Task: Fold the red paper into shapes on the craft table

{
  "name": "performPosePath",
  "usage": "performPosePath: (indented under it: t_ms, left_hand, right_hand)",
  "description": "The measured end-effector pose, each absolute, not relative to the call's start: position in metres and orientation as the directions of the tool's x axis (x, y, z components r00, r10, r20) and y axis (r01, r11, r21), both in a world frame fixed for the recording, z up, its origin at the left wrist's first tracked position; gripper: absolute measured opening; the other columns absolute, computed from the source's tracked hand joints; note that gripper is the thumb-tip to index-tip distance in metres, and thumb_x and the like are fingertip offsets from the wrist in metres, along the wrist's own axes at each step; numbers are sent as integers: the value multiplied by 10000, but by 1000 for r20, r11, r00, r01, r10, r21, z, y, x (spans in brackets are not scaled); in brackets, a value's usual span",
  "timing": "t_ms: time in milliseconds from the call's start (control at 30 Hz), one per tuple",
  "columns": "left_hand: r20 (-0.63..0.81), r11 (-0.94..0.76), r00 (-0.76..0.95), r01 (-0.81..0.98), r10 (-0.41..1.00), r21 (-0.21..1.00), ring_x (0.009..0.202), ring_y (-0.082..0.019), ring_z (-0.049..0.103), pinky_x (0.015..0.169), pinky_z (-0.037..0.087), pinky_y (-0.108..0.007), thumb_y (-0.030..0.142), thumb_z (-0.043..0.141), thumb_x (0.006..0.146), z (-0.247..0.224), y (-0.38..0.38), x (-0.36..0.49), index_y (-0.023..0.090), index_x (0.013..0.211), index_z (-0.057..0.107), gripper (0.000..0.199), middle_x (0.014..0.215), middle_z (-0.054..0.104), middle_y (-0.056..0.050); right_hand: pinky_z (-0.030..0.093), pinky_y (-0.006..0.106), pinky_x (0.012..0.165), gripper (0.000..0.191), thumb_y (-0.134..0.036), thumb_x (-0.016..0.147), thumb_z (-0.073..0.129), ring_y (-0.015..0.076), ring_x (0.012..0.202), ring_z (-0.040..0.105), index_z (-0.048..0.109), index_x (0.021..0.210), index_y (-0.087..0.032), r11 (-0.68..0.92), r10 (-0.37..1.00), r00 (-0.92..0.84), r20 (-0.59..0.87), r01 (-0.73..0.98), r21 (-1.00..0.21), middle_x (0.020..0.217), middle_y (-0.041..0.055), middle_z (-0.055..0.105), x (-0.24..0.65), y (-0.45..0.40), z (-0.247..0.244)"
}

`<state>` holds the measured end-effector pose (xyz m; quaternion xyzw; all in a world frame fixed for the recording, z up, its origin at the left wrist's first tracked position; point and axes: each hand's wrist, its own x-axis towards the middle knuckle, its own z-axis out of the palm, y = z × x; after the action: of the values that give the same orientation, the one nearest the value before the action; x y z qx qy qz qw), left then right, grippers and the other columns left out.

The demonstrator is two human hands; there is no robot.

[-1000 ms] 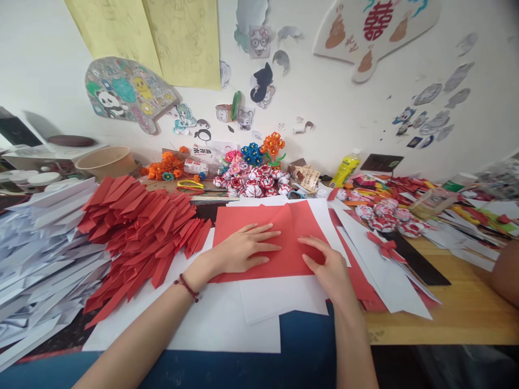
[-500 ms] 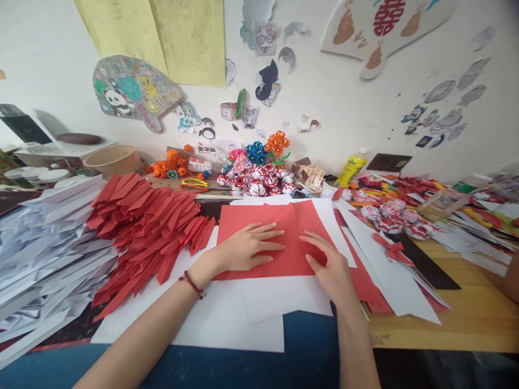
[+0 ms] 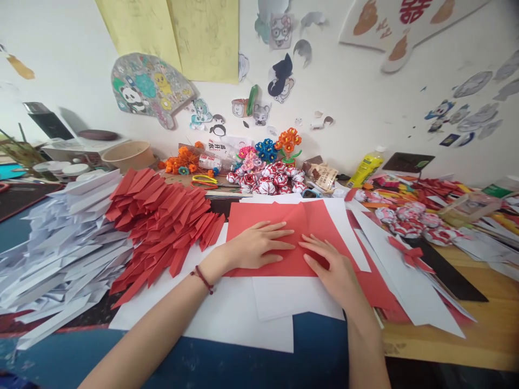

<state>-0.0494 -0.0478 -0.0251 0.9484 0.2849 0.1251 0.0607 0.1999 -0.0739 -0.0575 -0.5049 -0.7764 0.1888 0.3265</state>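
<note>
Red paper (image 3: 259,216) lies in front of me on top of white sheets (image 3: 292,297), with a crease running up toward its far edge. My left hand (image 3: 259,246) rests flat on the red paper, fingers spread and pointing right. On the paper's right part is my right hand (image 3: 328,265), its fingers apart and fingertips touching the surface near the crease. Neither hand holds anything. A dark red bracelet (image 3: 201,279) circles my left wrist.
Piles of folded white paper (image 3: 77,237) and folded red paper (image 3: 162,221) stand at the left. Red-and-white paper flowers (image 3: 271,179), yellow-handled scissors (image 3: 205,180) and a yellow bottle (image 3: 367,168) sit along the wall. White strips (image 3: 405,275) lie at the right.
The view has turned slightly left, so everything sits further right in the picture. My right fingertips have moved a little left on the red paper; my left hand stays flat on it.
</note>
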Motion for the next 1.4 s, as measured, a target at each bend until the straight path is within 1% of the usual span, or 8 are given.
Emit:
performPosePath:
  t_ms: [300,433,600,700,833,1033,1267,1400]
  left_hand:
    - [185,-802,780,585,598,122,1468,-250,171,1182,174,-450,373,440,959,-17,-59,-60,376,1346,520,395,1575,247,28]
    - [200,-785,763,615,615,71,1462,-255,195,1183,182,-476,346,475,943,-4,-70,-64,368,1295,574,366,1555,300,22]
    - [271,-685,693,715,668,-138,1414,-258,322,1189,180,-494,191,446,935,5,-110,-34,223,1279,595,377,1469,452,-64]
    - [340,-593,636,770,693,-233,1330,-280,452,1151,294,-442,299,431,957,-13,-137,5,115,1278,592,403,1373,551,-127]
    - [419,-490,521,851,744,-188,1301,-265,490,1088,402,-371,489,382,957,-47,-156,49,32,1312,550,603,1361,547,-174]
    - [471,-374,359,925,806,-65,1319,-258,469,1032,464,-377,555,373,940,-61,-168,45,83,1379,488,654,1433,467,-154]
    - [455,-246,266,964,850,-104,1332,-279,449,1049,464,-386,568,378,932,-61,-193,12,47,1393,459,700,1457,433,-166]
    - [467,-205,233,972,853,-112,1331,-271,452,1066,449,-382,567,392,929,-60,-201,-1,68,1413,437,697,1453,446,-159]
  right_hand:
    - [295,527,1152,316,-303,909,515,234,1338,441,655,1192,-320,402,915,-267,301,648,-647,1340,-7,586,199,-74,-57]
    - [298,536,1145,304,-310,904,523,245,1342,436,669,1170,-316,392,920,-255,299,638,-663,1334,2,591,198,-74,-56]
    - [306,532,1139,287,-312,905,523,249,1325,459,680,1145,-305,397,918,-258,301,622,-675,1317,13,605,199,-73,-57]
    - [321,513,1135,284,-321,901,531,247,1318,467,680,1141,-297,410,912,-262,315,615,-674,1312,24,610,200,-72,-58]
    - [328,498,1135,317,-291,889,522,239,1332,450,658,1175,-279,401,915,-253,313,636,-659,1319,31,605,200,-72,-58]
    - [333,521,1125,334,-285,887,501,257,1330,451,648,1186,-269,396,918,-261,299,658,-640,1331,37,595,200,-73,-56]
    - [326,564,1113,357,-356,882,508,300,1377,374,644,1208,-299,323,946,-216,242,692,-645,1382,19,547,201,-73,-59]
    - [333,581,1100,369,-382,881,511,314,1388,352,638,1219,-305,301,953,-210,216,691,-657,1400,22,529,201,-74,-59]
